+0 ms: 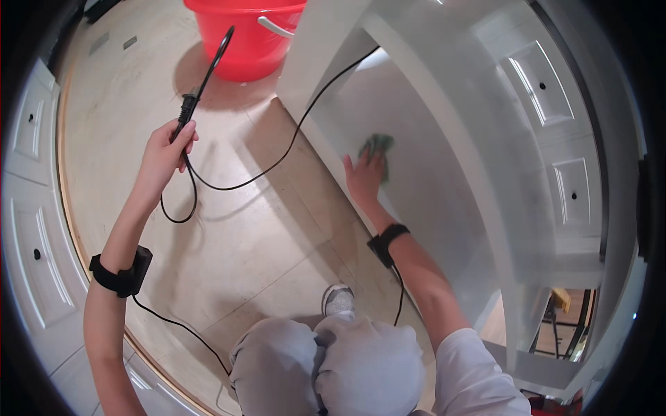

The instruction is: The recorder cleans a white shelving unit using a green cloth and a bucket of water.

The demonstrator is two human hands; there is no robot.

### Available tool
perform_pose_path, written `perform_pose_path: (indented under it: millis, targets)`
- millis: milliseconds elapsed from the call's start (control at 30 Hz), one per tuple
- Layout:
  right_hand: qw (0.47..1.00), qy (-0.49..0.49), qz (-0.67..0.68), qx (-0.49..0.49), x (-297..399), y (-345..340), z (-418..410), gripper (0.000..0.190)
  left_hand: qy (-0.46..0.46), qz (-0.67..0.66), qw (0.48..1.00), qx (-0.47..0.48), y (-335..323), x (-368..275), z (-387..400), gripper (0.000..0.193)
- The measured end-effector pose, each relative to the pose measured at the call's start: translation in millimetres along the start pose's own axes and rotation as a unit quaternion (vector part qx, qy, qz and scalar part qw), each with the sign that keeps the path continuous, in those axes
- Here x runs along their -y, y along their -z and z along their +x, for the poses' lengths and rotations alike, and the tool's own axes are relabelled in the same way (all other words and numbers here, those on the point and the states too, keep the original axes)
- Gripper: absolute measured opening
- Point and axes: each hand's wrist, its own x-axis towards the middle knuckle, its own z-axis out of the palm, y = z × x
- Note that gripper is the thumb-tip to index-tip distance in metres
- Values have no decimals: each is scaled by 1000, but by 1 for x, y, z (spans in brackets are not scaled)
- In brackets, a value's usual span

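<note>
My left hand point(167, 148) grips a looped black power cord with a plug point(186, 109), raised above the floor. From that hand the cord point(283, 156) droops and runs up to the right, into an opening of the white cabinet point(322, 67). Inside the same cabinet, my right hand point(367, 177) presses a green cloth point(381, 148) against the pale bottom panel point(421, 171). The cloth is slightly blurred and partly hidden under the fingers. A black strap with a small box sits on each of my forearms.
A red plastic bucket point(242, 44) with a white handle stands on the light tiled floor point(260, 234) ahead. White drawer fronts point(39, 249) with black knobs line the left side; others point(564, 135) appear at right. A cabinet divider point(463, 140) rises right of my arm. My knees are at the bottom.
</note>
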Motion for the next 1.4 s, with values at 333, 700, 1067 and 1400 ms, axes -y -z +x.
perform_pose_path:
  millis: [333, 700, 1067, 1400]
  targets:
    - [994, 97, 13, 51, 36, -56, 102, 69, 21, 3, 1000, -2, 11, 3, 3, 29]
    - [855, 479, 119, 157, 62, 10, 84, 42, 16, 18, 1000, -10, 11, 15, 2, 29]
    - [818, 549, 15, 174, 16, 3, 61, 16, 14, 0, 1000, -1, 16, 16, 4, 30]
    - [796, 524, -22, 300, -82, 97, -69, 19, 22, -9, 1000, 12, 12, 23, 2, 29]
